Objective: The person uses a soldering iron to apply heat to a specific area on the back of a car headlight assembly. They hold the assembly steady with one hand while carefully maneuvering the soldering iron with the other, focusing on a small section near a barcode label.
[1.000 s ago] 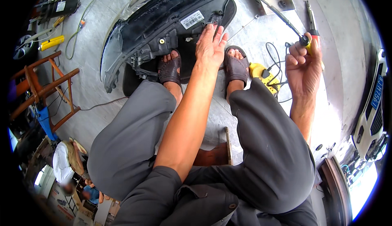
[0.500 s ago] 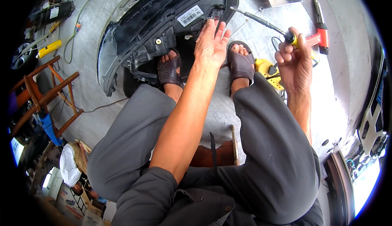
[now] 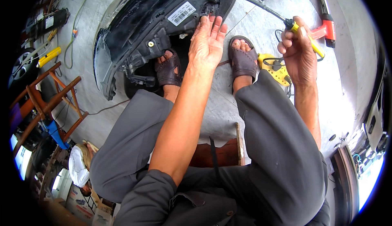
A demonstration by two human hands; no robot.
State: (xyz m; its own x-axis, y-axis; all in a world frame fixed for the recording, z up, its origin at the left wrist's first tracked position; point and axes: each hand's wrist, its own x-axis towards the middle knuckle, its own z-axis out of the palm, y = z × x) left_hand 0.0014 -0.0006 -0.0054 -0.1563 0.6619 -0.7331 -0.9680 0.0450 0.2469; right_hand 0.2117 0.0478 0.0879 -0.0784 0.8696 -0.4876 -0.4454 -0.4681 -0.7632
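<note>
Sprawling across the concrete floor (image 3: 253, 115), largest of all: a black car headlight housing (image 3: 163, 25), lying back side up just ahead of the sandalled feet, a white label showing on it. Leaning at far left, a wooden stool frame (image 3: 49, 99). Reaching forward over the housing's near edge, the left hand (image 3: 207, 42), fingers straight and spread slightly apart, gripping nothing, fingertips touching the black plastic. Hovering to the right, the right hand (image 3: 297, 50), fingers clamped round the yellow handle of a soldering iron (image 3: 300, 32), its long metal shaft angling up-left toward the housing's rim. Lying just beyond that hand, a red tool (image 3: 324, 27). Resting beside the right foot, a yellow device (image 3: 274, 67) with a black cord. No containers showing clearly enough to tell.
</note>
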